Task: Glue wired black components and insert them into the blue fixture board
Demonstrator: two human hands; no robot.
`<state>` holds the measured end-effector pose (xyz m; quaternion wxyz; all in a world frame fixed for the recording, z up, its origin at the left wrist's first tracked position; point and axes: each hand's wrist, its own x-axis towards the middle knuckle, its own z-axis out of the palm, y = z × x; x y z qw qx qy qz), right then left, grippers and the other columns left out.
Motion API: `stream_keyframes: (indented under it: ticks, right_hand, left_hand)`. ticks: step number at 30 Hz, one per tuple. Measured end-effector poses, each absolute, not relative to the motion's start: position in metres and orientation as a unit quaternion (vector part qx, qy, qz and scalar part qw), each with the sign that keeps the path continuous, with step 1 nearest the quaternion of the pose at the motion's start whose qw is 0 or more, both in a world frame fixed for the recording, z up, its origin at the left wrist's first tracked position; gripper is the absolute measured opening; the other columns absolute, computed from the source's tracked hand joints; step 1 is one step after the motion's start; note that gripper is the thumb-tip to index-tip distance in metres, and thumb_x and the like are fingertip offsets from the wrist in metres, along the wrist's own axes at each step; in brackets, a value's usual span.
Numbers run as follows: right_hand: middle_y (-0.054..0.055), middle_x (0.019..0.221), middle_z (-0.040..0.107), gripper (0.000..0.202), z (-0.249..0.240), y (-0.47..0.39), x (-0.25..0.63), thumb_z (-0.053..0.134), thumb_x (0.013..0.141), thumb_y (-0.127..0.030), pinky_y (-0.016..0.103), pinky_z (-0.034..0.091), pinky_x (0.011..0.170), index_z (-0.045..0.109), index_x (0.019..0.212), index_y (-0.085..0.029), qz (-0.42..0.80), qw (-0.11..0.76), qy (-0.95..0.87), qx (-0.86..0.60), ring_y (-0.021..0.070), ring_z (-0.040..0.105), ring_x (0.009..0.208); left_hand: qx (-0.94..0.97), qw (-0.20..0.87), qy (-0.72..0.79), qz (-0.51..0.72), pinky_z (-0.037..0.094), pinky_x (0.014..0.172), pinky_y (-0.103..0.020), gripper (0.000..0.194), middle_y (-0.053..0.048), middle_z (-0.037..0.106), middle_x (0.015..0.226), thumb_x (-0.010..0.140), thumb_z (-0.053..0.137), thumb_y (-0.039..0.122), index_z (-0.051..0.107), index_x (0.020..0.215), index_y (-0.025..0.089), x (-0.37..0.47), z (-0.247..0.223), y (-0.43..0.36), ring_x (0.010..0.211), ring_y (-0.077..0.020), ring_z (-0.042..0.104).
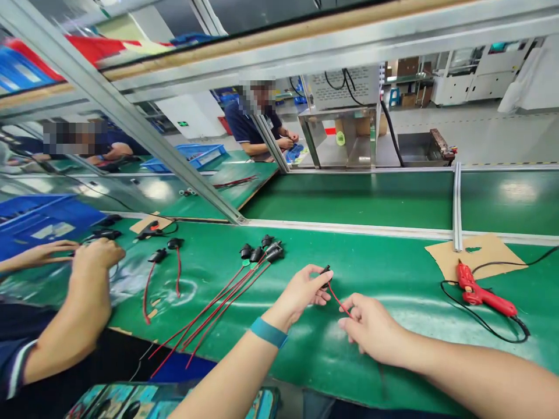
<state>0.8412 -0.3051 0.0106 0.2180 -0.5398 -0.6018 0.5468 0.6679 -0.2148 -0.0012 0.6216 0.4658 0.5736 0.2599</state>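
My left hand, with a teal band at the wrist, pinches a small black part above the green work surface. A red wire runs from that part to my right hand, whose fingers are closed on it. Most of the black part is hidden by my left fingers, so its exact kind does not show. Left of my hands lies a bunch of black sockets with long red wires trailing towards the table's front edge.
A red glue gun with a black cord lies at right near cardboard. A co-worker's hands work at left beside a blue bin. Two more wired black sockets lie between us. A metal post stands behind.
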Motion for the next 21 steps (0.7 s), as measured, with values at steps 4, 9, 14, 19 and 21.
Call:
stream_keyframes:
  ticks: [4, 9, 14, 19, 21]
  right_hand:
    - [-0.003, 0.060, 0.057, 0.010, 0.029, -0.323, 0.889, 0.060, 0.086, -0.012, 0.025, 0.034, 0.056, 0.062, 0.078, -0.018, 0.473, 0.184, -0.661, -0.552, 0.0133, 0.051, 0.054]
    - [0.003, 0.078, 0.064, 0.013, 0.046, -0.346, 0.911, 0.058, 0.087, -0.009, 0.028, 0.039, 0.070, 0.064, 0.080, -0.018, 0.412, 0.153, -0.726, -0.528, 0.0170, 0.056, 0.072]
    - [0.004, 0.082, 0.064, 0.014, 0.047, -0.367, 0.918, 0.055, 0.093, -0.013, 0.027, 0.044, 0.071, 0.068, 0.090, -0.017, 0.370, 0.198, -0.753, -0.507, 0.0165, 0.059, 0.073]
    - [0.003, 0.080, 0.063, 0.017, 0.042, -0.381, 0.923, 0.051, 0.098, -0.016, 0.026, 0.045, 0.068, 0.067, 0.095, -0.018, 0.356, 0.229, -0.765, -0.485, 0.0154, 0.057, 0.071]
    - [0.003, 0.081, 0.063, 0.018, 0.041, -0.386, 0.924, 0.049, 0.100, -0.017, 0.026, 0.045, 0.068, 0.067, 0.099, -0.018, 0.355, 0.228, -0.771, -0.477, 0.0154, 0.058, 0.072]
  left_hand:
    - [0.468, 0.626, 0.568, 0.256, 0.051, 0.048, -0.026, 0.053, 0.002, 0.062, 0.062, 0.064, 0.085, 0.057, 0.059, 0.087, 0.017, 0.693, -0.020, -0.251, 0.054, -0.0170, 0.065]
    - [0.483, 0.637, 0.519, 0.303, 0.052, 0.063, -0.026, 0.048, -0.005, 0.070, 0.098, 0.064, 0.088, 0.045, 0.060, 0.092, 0.018, 0.717, -0.022, -0.284, 0.069, -0.0138, 0.064]
    - [0.464, 0.692, 0.457, 0.311, 0.053, 0.067, -0.031, 0.048, -0.003, 0.069, 0.091, 0.076, 0.079, 0.049, 0.059, 0.107, 0.019, 0.722, -0.022, -0.309, 0.075, -0.0184, 0.066]
    - [0.449, 0.710, 0.454, 0.298, 0.053, 0.069, -0.031, 0.044, -0.009, 0.068, 0.108, 0.080, 0.077, 0.050, 0.065, 0.105, 0.016, 0.719, -0.026, -0.334, 0.079, -0.0176, 0.065]
    - [0.443, 0.726, 0.444, 0.282, 0.049, 0.057, -0.028, 0.049, -0.011, 0.067, 0.116, 0.083, 0.072, 0.054, 0.063, 0.114, 0.017, 0.719, -0.025, -0.343, 0.069, -0.0147, 0.062]
